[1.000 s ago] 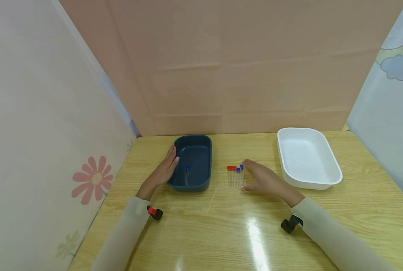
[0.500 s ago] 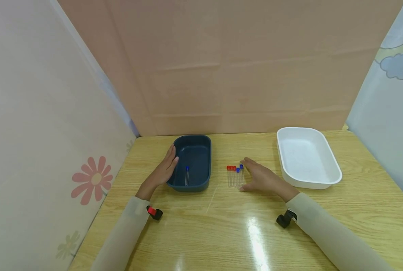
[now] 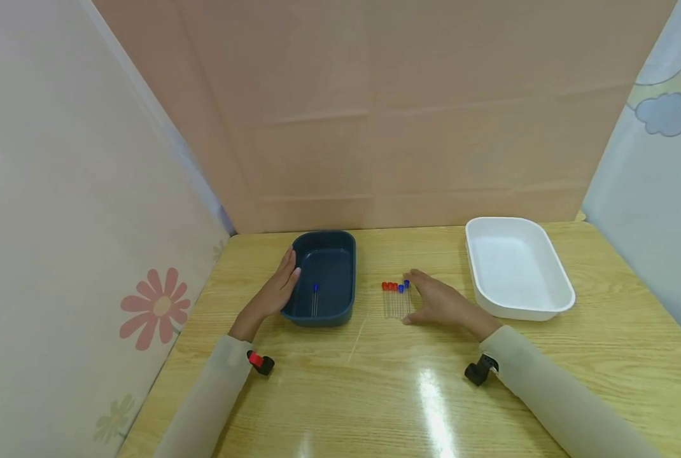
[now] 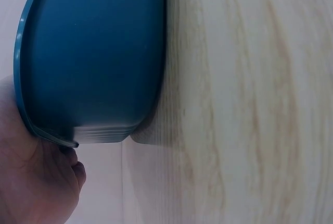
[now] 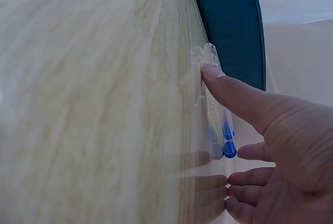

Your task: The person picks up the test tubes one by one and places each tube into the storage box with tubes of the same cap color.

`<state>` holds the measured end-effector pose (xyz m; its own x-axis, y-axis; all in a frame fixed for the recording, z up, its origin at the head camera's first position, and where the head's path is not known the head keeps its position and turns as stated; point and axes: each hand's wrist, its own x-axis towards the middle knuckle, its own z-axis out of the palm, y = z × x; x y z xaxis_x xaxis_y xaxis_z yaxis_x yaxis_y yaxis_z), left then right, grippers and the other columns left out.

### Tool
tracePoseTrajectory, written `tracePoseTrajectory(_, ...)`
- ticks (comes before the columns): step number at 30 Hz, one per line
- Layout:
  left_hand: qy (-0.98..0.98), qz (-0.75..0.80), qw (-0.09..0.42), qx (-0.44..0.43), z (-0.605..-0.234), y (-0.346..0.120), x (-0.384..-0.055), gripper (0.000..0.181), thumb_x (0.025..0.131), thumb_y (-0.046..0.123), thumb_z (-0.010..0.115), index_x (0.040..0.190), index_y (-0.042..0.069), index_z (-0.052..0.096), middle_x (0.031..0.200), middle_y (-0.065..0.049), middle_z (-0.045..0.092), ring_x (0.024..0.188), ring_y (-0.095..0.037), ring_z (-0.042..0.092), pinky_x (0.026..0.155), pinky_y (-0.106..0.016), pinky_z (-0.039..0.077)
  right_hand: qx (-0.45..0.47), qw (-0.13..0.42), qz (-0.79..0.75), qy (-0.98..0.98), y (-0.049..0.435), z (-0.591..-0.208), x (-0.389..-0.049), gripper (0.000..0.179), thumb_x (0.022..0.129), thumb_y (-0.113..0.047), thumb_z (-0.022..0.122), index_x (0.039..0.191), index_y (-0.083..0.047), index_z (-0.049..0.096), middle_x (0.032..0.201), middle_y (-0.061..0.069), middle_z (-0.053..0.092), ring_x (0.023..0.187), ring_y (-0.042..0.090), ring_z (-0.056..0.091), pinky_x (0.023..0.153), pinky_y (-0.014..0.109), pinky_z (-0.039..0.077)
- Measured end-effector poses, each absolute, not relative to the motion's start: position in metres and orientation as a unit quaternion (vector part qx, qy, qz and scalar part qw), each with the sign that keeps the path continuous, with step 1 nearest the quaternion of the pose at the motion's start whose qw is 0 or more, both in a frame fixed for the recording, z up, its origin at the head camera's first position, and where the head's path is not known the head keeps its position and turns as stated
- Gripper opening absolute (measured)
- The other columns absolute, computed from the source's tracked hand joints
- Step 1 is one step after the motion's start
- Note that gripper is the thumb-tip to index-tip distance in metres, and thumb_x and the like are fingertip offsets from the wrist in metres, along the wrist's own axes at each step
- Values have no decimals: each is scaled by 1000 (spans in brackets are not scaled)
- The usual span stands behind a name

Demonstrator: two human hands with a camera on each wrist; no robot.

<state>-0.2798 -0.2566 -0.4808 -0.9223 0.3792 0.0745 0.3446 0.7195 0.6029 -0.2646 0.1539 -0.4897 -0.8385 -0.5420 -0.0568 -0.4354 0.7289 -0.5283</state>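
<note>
On the counter (image 3: 375, 394), the right hand (image 3: 446, 304) has its thumb and fingers spread about the ends of the red- and blue-capped tubes (image 3: 396, 301) — laid side by side at its nine o'clock. The left hand (image 3: 270, 294), fingers lying along the rim, touches the dark blue tray (image 3: 330, 268) near eight o'clock; inside, toward six, lies a blue-capped tube (image 3: 315, 300) — while the white tray (image 3: 519, 267) sits at the right hand's two o'clock.

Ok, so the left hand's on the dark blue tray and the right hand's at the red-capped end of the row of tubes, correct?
Not quite: the right hand is at the blue-capped end of the row of tubes, as the head view shows. The left hand is on the dark blue tray, as you said.
</note>
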Motion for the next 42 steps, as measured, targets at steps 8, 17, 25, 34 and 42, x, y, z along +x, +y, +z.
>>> tracePoseTrajectory(8, 926, 320, 27, 197, -481, -256, -279, 67, 113, 41, 21, 161, -1, 0, 169, -8, -11, 156, -33, -3, 123, -54, 9, -266, 97, -247, 927, 154, -492, -266, 106, 77, -49, 87, 155, 1, 35, 161, 29, 26, 144, 47, 34, 111, 60, 36)
tracePoseTrajectory(17, 927, 317, 22, 199, -481, -257, -279, 67, 113, 41, 20, 161, -2, 1, 169, -10, -10, 155, -36, -1, 122, -55, 10, -269, 93, -240, 928, 154, -492, -267, 105, 77, -51, 86, 152, 4, 38, 159, 31, 28, 140, 50, 38, 108, 60, 39)
tracePoseTrajectory(25, 927, 320, 30, 195, -481, -256, -279, 67, 113, 42, 20, 161, 0, 0, 169, -7, -12, 156, -33, -4, 123, -54, 9, -267, 94, -243, 928, 154, -489, -265, 100, 80, -45, 86, 150, 8, 39, 159, 31, 28, 141, 49, 38, 109, 59, 38)
tracePoseTrajectory(34, 926, 321, 27, 197, -482, -257, -280, 67, 113, 43, 21, 161, 0, 1, 169, -10, -10, 156, -32, -3, 123, -54, 9, -272, 103, -257, 922, 156, -489, -266, 100, 80, -45, 86, 150, 10, 39, 160, 31, 26, 143, 50, 33, 112, 61, 34)
tracePoseTrajectory(42, 927, 320, 32, 192, -481, -257, -279, 69, 112, 46, 19, 161, 2, -1, 169, -4, -13, 156, -28, -5, 123, -52, 8, -273, 105, -267, 918, 158, -491, -268, 100, 81, -42, 86, 149, 12, 38, 160, 30, 28, 143, 50, 34, 113, 60, 33)
